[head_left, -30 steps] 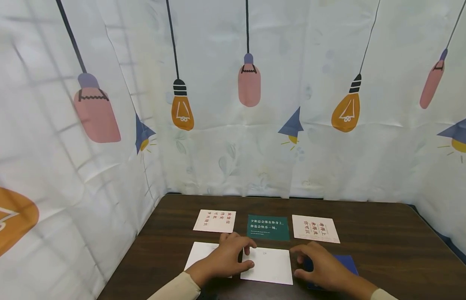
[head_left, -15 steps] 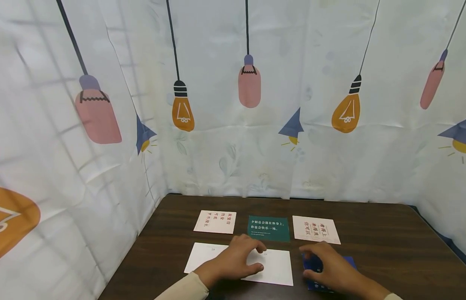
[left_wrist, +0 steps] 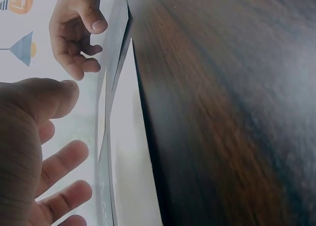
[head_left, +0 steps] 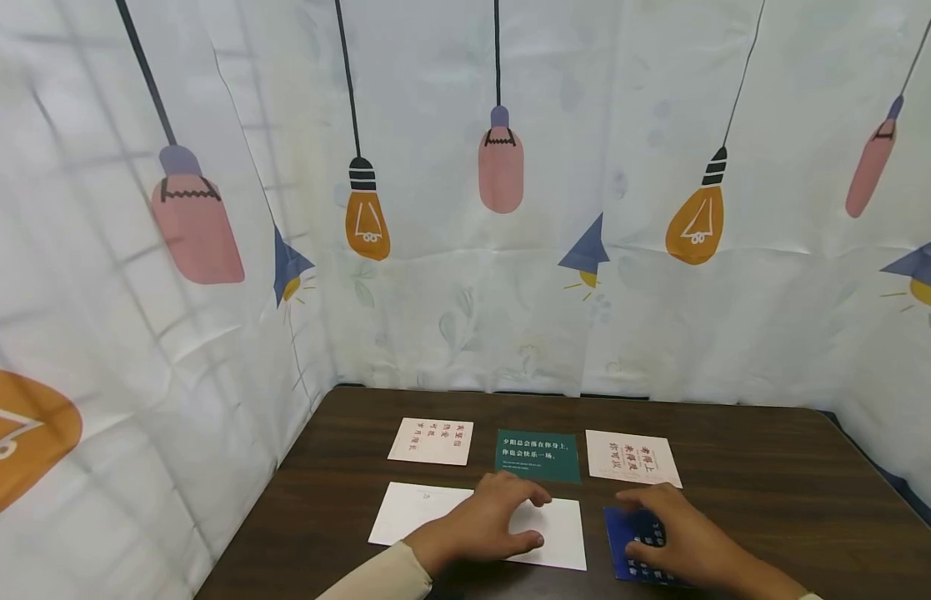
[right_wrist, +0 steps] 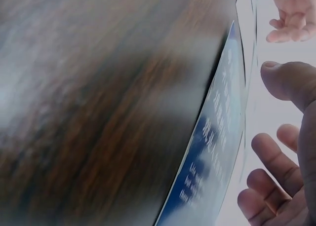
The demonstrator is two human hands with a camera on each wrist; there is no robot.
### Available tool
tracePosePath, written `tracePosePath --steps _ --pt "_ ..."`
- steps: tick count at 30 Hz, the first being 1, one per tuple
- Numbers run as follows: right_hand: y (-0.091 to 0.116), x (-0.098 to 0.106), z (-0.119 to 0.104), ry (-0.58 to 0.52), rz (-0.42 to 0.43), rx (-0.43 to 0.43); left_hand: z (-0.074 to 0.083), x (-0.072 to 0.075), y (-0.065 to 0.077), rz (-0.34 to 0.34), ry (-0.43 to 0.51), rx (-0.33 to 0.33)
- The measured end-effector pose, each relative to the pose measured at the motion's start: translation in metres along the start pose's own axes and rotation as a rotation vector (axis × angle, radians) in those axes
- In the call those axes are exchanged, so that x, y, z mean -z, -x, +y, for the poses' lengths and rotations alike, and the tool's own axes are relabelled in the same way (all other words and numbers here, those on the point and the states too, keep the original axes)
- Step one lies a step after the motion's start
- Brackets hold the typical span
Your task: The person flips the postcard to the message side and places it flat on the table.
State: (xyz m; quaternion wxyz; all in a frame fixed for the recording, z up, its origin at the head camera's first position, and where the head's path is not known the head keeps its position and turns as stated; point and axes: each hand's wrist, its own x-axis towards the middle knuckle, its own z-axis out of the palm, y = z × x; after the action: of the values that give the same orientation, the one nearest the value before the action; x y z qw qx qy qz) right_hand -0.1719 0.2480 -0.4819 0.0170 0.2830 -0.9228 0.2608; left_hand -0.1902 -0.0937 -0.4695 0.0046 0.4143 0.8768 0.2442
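Dark wooden table (head_left: 765,467). Nearest, we listed a left hand (head_left: 491,521) and a right hand (head_left: 678,533), fingers loosely bent, gripping nothing. Both had shifted rightward, baring more of the left white card (head_left: 408,517), front-left of the green card (head_left: 538,456), and the blue card (head_left: 645,527), front-right. Middle white card (head_left: 561,529): before it. All cards, we judged, stood released. Flanking it: left pale card (head_left: 431,442), right pale card (head_left: 633,457).

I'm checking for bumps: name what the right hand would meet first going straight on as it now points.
Probably the left hand, roughly opposite; depth is unclear, so the right hand might instead pass over the green card.
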Motion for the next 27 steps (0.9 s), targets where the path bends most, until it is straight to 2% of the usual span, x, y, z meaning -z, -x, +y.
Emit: tracePosePath --steps 9,18,27 --pt "0.006 0.006 0.005 0.023 -0.039 -0.063 0.007 -0.005 -0.009 -0.023 -0.029 -0.018" --pt "0.012 0.008 0.011 0.043 -0.049 -0.067 0.015 -0.013 -0.017 -0.068 -0.012 0.008" --pt "0.017 0.014 0.015 0.041 -0.062 -0.114 0.022 -0.018 -0.023 -0.054 -0.072 -0.035"
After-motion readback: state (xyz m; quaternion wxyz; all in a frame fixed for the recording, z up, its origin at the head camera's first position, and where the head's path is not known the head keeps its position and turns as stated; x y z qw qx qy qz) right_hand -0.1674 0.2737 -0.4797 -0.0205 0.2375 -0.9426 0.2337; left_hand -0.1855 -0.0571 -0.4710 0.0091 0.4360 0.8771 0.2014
